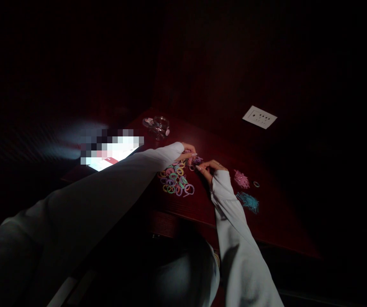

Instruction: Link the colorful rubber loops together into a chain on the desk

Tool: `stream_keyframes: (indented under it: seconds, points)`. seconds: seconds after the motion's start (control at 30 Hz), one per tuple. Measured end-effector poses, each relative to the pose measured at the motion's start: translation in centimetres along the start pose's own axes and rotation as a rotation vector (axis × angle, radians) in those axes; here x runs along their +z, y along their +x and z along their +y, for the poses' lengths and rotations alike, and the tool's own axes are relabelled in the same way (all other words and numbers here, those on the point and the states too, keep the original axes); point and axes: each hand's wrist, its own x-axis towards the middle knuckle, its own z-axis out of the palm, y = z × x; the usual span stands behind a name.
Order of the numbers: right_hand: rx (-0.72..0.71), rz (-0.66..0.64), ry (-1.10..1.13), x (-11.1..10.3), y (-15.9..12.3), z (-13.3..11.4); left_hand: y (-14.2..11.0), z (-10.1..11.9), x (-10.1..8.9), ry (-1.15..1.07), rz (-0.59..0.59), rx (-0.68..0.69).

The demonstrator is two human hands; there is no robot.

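Above the dark red table, my left hand [187, 152] has its fingers closed around a small pale pink hair tie [192, 168]. Thumb and index finger of my right hand [210, 167] pinch together just right of that ring; what they hold is too small to make out. Below my left hand lies a loose pile of coloured ring-shaped hair ties [173, 181] in yellow, green, pink and purple. A purple heap [197, 160] shows partly behind my fingers. To the right of my right hand are a pink bundle of thin strips [241, 179] and a blue bundle [249, 202].
A clear glass jar [161, 125] stands at the table's back left. Left of my left sleeve glows a bright screen [116, 153], partly blurred out. One single ring [256, 184] lies at the right on the table [275, 221]. A white socket plate [260, 117] is on the wall.
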Motion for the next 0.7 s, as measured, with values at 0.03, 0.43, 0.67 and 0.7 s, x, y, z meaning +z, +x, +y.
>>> stream_keyframes:
  seconds: [0.03, 0.43, 0.67, 0.7]
  points:
    - [0.016, 0.046, -0.016, -0.1, 0.3, 0.3, 0.0, 0.0, 0.0, 0.008, 0.000, -0.003]
    - [-0.089, 0.064, -0.210, 0.6, 0.6, 2.7, 0.3, 0.1, -0.1, 0.038, 0.027, -0.050]
    - [-0.242, -0.141, -0.165, 0.8, -0.2, 0.3, 0.5, -0.3, -0.1, 0.015, 0.023, -0.042]
    - [-0.244, -0.152, -0.141, 0.8, -0.3, 0.1, 0.6, -0.2, -0.1, 0.009, 0.015, -0.046]
